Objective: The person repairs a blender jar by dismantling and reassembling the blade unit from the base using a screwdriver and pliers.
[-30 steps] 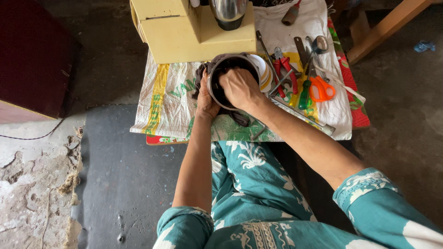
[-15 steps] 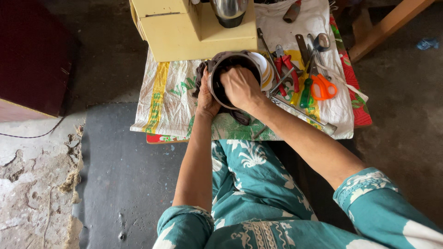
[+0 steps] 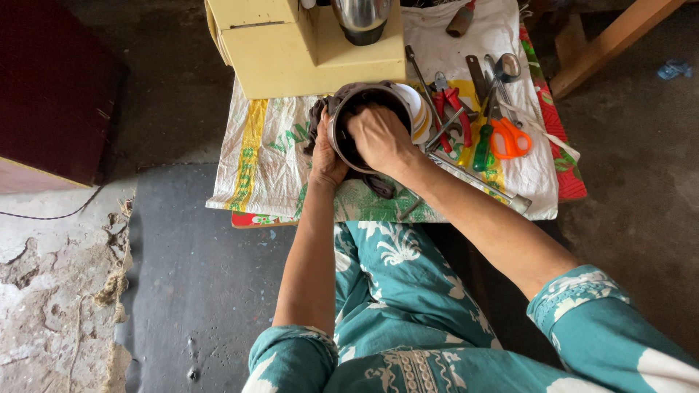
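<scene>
- Metal pot point(image 3: 342, 131) sits tipped on its side on the cloth-covered desk point(image 3: 277, 182), just in front of a yellow box point(image 3: 306, 44), its dark mouth turned up toward the camera.
- Left hand point(image 3: 328, 156) cups the pot's outer wall from below, fingers clenched around the rim side with a dark rag point(image 3: 317, 116) bunched against it.
- Right hand point(image 3: 378, 138) reaches into the mouth; its fingers are curled inside and mostly hidden, so I cannot tell whether they grasp anything there.
- To do this well, I judge the left hand should brace the pot firmly so it cannot roll, while the right works round the inner wall in even strokes.
- Beside the pot to the right lie white plates point(image 3: 419, 113), red pliers point(image 3: 455, 109), orange scissors point(image 3: 510, 138) and a green-handled screwdriver point(image 3: 482, 149), all apart from both hands.
- Keeping the right elbow off those tools seems wise.
</scene>
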